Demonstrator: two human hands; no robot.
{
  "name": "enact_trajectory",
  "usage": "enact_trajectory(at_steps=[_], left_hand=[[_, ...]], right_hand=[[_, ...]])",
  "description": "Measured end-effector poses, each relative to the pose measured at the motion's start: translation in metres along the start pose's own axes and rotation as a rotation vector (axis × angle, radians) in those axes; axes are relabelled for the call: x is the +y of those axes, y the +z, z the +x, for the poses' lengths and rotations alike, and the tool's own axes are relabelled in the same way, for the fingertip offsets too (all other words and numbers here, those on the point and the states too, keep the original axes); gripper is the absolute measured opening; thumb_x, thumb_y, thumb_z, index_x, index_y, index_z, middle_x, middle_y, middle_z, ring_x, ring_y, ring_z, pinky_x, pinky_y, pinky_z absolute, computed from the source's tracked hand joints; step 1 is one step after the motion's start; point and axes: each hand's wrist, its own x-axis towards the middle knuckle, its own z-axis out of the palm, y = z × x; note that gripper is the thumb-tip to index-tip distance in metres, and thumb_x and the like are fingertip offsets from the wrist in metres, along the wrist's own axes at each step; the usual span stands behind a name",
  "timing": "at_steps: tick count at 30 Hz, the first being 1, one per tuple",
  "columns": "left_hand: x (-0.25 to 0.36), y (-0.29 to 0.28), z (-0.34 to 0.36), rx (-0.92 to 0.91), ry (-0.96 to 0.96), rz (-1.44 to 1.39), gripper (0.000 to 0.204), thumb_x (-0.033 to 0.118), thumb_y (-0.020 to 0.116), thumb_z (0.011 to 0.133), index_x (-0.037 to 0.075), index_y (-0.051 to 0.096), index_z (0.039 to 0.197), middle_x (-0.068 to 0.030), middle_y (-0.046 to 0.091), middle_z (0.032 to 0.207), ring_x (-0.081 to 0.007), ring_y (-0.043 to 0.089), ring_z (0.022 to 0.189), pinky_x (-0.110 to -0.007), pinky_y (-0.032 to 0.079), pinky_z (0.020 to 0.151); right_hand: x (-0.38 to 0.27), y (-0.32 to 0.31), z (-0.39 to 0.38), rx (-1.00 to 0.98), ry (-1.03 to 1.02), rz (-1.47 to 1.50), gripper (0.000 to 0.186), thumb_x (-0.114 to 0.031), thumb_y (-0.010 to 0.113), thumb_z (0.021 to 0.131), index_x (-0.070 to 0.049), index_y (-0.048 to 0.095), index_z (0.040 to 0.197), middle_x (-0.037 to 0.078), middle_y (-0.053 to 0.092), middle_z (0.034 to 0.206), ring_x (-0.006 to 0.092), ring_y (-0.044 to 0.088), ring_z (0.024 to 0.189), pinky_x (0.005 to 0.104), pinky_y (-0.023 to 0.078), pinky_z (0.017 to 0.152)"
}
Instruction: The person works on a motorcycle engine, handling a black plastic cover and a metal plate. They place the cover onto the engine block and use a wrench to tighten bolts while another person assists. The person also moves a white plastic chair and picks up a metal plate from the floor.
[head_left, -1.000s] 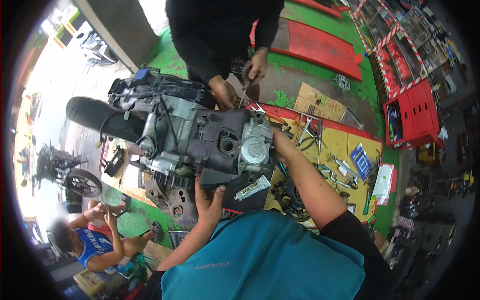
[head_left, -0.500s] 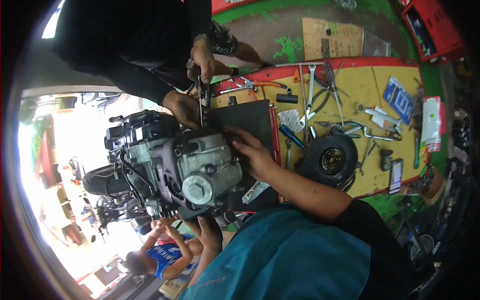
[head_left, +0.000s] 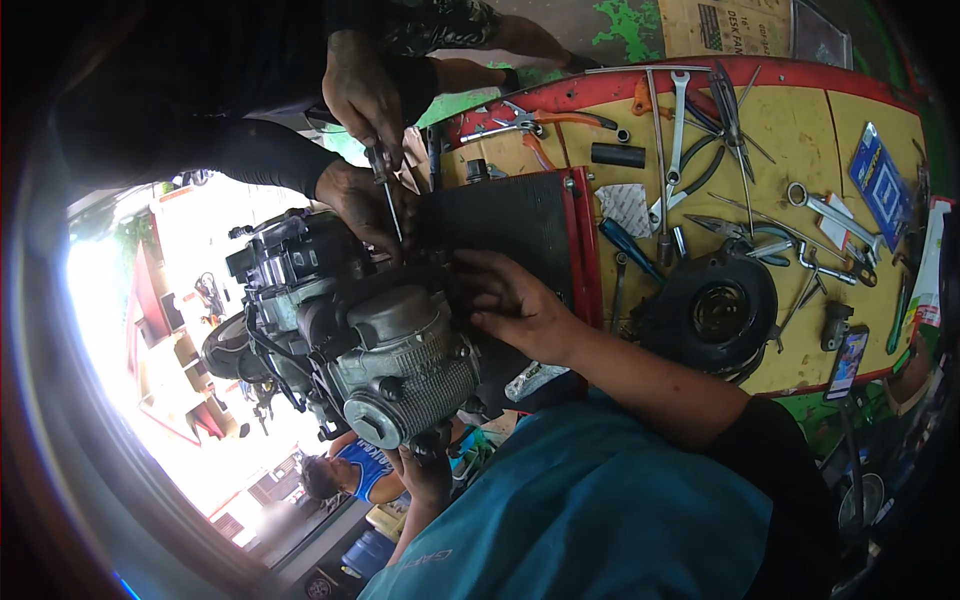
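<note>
A grey metal motorcycle engine (head_left: 400, 350), ribbed with a round hexagon-centred cap, is in front of me. My left hand (head_left: 425, 475) grips its underside, with most fingers hidden behind it. My right hand (head_left: 520, 308) holds its right side, fingers bent against the edge; the fingertips are partly hidden. At its far side, a co-worker's hand (head_left: 362, 95) holds a screwdriver (head_left: 386, 185) pointing down at the engine. The co-worker's other hand (head_left: 360, 205) lies at the engine by the shaft's tip.
Right of the engine, a yellow-topped, red-edged bench (head_left: 800, 120) carries wrenches (head_left: 676, 130), pliers (head_left: 732, 110), a round black cover (head_left: 715, 315) and a phone (head_left: 847, 362). Under the engine's right side is a black ribbed mat (head_left: 510, 225). Another person (head_left: 365, 468) sits beyond at lower left.
The engine has tilted, so its ribbed side and round cap now face lower, toward me. Both my hands stay on it. The co-worker's screwdriver hand has shifted, and the whole view has moved.
</note>
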Motion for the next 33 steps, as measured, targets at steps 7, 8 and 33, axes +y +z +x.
enact_trajectory(at_steps=[7, 8, 33], left_hand=[[0.0, -0.004, 0.0, -0.021, -0.034, -0.019, 0.064, 0.033, 0.05, 0.111, 0.012, 0.019, 0.164, -0.0124, 0.04, 0.157, -0.0257, 0.047, 0.138, -0.042, 0.044, 0.11], [0.0, -0.005, 0.0, -0.027, -0.039, -0.024, 0.064, 0.033, 0.05, 0.111, 0.012, 0.019, 0.164, -0.0121, 0.04, 0.157, -0.0253, 0.048, 0.138, -0.041, 0.045, 0.11], [0.031, 0.025, -0.001, -0.091, -0.067, -0.209, 0.071, 0.024, 0.066, 0.104, 0.009, 0.024, 0.159, -0.0117, 0.046, 0.15, -0.0258, 0.052, 0.133, -0.044, 0.048, 0.108]], right_hand=[[0.007, 0.014, 0.003, 0.057, 0.037, 0.032, 0.071, 0.009, 0.059, 0.098, -0.007, 0.032, 0.161, 0.012, 0.05, 0.15, 0.0202, 0.053, 0.137, 0.0361, 0.047, 0.111], [0.008, 0.014, 0.002, 0.075, 0.032, 0.071, 0.071, 0.009, 0.06, 0.098, -0.007, 0.033, 0.161, 0.012, 0.052, 0.148, 0.0195, 0.054, 0.135, 0.0357, 0.048, 0.11], [-0.009, 0.015, 0.016, 0.082, 0.161, 0.181, 0.057, -0.032, 0.053, 0.106, -0.005, 0.043, 0.155, 0.016, 0.049, 0.152, 0.0272, 0.045, 0.143, 0.0391, 0.032, 0.12]])
